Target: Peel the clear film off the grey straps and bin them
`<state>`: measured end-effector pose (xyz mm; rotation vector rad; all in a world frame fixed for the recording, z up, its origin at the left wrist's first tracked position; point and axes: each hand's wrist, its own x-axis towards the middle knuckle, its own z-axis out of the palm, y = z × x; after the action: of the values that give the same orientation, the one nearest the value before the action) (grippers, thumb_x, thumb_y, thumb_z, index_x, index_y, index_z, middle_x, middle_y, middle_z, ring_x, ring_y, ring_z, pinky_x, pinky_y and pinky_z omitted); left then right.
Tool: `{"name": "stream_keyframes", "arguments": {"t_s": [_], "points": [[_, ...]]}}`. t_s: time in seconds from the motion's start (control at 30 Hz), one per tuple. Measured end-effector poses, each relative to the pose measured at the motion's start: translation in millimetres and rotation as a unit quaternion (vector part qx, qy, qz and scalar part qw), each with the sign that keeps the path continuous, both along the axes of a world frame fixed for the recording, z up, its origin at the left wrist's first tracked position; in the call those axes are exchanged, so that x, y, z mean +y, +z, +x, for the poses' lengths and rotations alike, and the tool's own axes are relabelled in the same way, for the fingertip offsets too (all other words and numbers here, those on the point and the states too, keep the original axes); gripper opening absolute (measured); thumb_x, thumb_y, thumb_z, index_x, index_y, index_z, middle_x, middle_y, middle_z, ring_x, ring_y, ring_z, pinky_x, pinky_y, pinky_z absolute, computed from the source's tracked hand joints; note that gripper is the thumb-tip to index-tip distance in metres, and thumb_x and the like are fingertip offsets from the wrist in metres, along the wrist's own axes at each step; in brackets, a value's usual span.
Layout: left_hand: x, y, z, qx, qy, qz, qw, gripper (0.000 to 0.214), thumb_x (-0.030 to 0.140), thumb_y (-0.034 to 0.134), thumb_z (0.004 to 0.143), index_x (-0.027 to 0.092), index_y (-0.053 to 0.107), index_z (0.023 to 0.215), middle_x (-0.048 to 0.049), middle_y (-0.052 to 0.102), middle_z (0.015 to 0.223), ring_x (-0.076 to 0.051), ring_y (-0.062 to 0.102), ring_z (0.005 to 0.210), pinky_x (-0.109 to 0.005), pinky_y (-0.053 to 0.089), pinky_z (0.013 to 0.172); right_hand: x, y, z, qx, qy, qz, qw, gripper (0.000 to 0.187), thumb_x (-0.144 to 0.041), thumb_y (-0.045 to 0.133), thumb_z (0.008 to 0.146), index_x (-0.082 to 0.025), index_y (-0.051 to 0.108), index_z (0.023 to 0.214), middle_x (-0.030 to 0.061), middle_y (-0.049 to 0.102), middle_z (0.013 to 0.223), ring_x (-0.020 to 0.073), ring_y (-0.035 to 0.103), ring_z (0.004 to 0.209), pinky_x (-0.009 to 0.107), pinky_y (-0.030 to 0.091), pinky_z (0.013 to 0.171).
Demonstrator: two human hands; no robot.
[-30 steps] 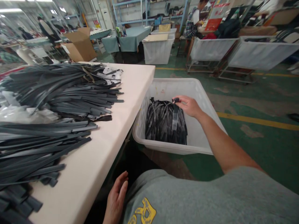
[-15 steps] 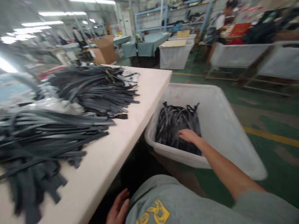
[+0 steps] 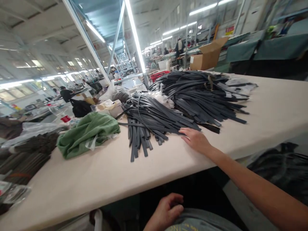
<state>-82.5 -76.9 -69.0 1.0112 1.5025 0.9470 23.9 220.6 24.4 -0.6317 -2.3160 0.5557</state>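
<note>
On the pale table (image 3: pixel 96 179) lies a fanned bundle of dark grey flat strips (image 3: pixel 154 118), some ends pointing toward me. My right hand (image 3: pixel 196 140) reaches over the table edge, palm down and fingers stretched out. Its fingertips touch the end of one strip at the bundle's right side; no firm grip shows. Behind, to the right, spreads a second, larger heap of similar strips (image 3: pixel 204 99). My left hand (image 3: pixel 166 210) hovers low in front of my body, below the table edge, thumb and loosely bent fingers apart, holding nothing.
A crumpled green cloth (image 3: pixel 89 133) lies left of the strips. Further left are stacked brown-grey pieces (image 3: pixel 29 154) with clear plastic. Below the table at right, a bin holds dark strips (image 3: pixel 281 170). A cardboard box (image 3: pixel 208 54) stands beyond the table.
My view has swung left from the white bin to the table. My right hand has left the strips in the bin and is now at the bundle on the table. My left hand stays low.
</note>
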Motion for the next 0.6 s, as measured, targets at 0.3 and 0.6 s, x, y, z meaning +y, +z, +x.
{"name": "stream_keyframes", "arguments": {"t_s": [0.3,0.6], "points": [[-25,-22.7,-18,-0.109,0.096,0.018,0.989,0.053,0.056,0.069,0.076,0.018,0.068,0.113,-0.0116,0.071,0.111,-0.027,0.064,0.104,-0.039,0.046,0.093,-15,7.6,-146,0.028,0.050,-0.009,0.998,0.017,-0.023,0.077,0.076,-0.019,0.061,0.073,0.0012,0.061,0.077,0.0176,0.057,0.085,0.032,0.044,0.088],[-3,14.1,-44,-0.216,0.313,0.096,0.920,0.064,0.065,0.069,0.073,0.019,0.068,0.117,-0.0154,0.071,0.115,-0.025,0.069,0.095,-0.035,0.049,0.084,-65,36.5,-155,-0.018,0.099,-0.080,0.992,0.025,-0.020,0.054,0.090,-0.022,0.054,0.065,-0.0037,0.053,0.053,0.0119,0.049,0.052,0.025,0.034,0.056]]}}
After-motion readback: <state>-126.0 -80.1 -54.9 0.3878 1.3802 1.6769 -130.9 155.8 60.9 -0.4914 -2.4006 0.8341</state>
